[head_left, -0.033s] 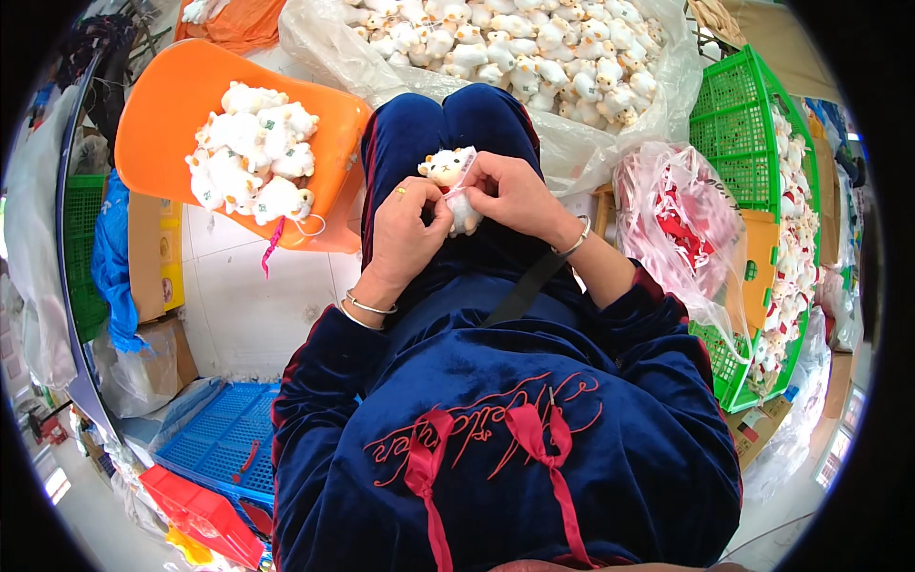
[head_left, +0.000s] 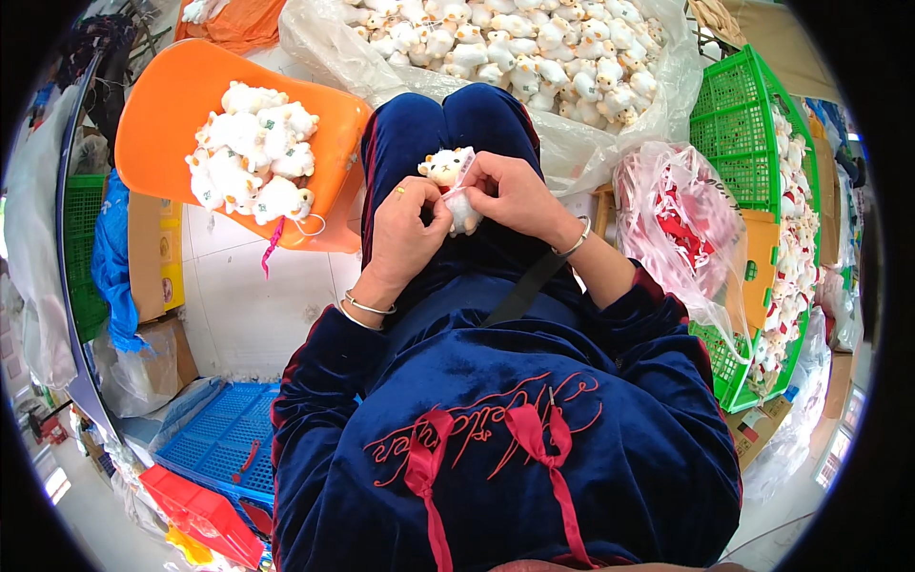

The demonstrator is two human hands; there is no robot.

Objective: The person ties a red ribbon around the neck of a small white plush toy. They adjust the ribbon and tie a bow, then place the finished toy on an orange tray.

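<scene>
Above my lap, a small white plush animal toy (head_left: pixel 443 168) with tan ears and a stitched face is upright between my hands. My left hand (head_left: pixel 408 227) is closed in a pinch at the toy's neck, by a bit of red; its fingertips partly hide what they grip. My right hand (head_left: pixel 518 195) pinches a pale pink strip (head_left: pixel 466 168) that runs beside the toy's head and across its neck. The toy's white body (head_left: pixel 464 212) shows below my fingers.
To the left, an orange stool (head_left: pixel 152 124) bears several white plush toys (head_left: pixel 253 143). Ahead lies a big clear bag (head_left: pixel 319 38) full of similar toys. On the right are a plastic bag (head_left: pixel 658 172) with red and pink pieces and a green crate (head_left: pixel 729 124) beside more toys.
</scene>
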